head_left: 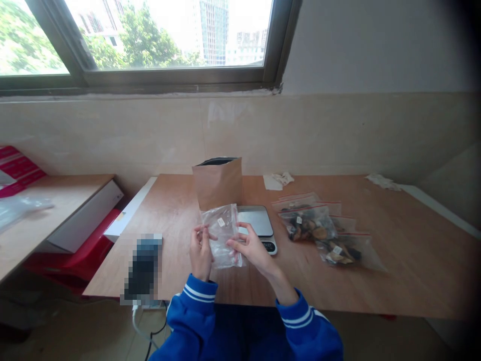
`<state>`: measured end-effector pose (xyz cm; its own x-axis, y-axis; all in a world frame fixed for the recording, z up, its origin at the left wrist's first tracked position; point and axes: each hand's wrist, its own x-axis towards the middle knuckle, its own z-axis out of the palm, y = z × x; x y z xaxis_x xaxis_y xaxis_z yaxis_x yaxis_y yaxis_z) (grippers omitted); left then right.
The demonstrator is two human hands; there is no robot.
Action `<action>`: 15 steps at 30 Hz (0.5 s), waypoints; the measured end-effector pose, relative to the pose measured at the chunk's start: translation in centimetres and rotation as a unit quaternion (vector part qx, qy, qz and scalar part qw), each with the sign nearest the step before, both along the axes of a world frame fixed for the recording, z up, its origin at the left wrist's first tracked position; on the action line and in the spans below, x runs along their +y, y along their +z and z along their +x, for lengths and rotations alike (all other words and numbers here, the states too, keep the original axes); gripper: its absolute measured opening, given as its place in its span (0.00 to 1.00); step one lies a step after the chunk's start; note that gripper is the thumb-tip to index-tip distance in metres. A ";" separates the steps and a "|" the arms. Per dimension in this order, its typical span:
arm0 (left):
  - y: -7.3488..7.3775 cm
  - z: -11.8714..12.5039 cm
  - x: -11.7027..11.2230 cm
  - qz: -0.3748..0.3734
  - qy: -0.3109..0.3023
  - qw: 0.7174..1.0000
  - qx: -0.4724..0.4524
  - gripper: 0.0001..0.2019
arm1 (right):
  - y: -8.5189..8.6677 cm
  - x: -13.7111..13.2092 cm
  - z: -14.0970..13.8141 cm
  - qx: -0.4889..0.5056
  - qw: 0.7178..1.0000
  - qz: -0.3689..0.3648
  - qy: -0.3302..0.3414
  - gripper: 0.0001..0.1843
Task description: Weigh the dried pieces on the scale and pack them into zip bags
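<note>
My hands hold a clear zip bag (221,235) with a small white label, and it looks empty. My left hand (201,251) pinches its left edge, while my right hand (250,249) grips its lower right side. Behind the bag stands a brown kraft paper pouch (218,184), open at the top. A digital kitchen scale (255,221) sits just beyond my right hand, partly hidden by it and the bag. Further right lie zip bags of dark and tan dried pieces (306,224), with another (338,252) nearer the front.
All this rests on a plywood table (225,283). A pixelated dark object, perhaps a phone (143,268), lies at its left. White paper scraps (278,180) lie at the back. A lower wooden table (56,210) stands to the left, with a red-and-white box (15,170).
</note>
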<state>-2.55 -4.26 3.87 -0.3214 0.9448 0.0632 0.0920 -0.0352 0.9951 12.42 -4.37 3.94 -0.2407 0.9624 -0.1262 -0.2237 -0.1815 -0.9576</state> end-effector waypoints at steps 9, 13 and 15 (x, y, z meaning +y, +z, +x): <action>-1.0 -2.9 1.7 -0.056 0.039 0.985 0.159 0.13 | -3.2 3.8 11.7 -0.501 0.780 0.248 -0.280 0.14; -1.2 -2.7 2.0 -0.047 0.102 0.946 0.305 0.19 | -3.5 5.9 17.2 -0.655 0.674 0.245 -0.240 0.18; -1.1 -1.9 1.8 -0.022 0.143 0.917 0.371 0.24 | -3.5 6.9 19.3 -0.705 0.639 0.212 -0.223 0.18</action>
<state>-4.48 -2.50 2.72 -0.4403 0.8357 0.3281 0.7434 0.1344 0.6551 31.69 2.51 0.48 0.1337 0.9153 0.3799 0.9769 -0.0572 -0.2059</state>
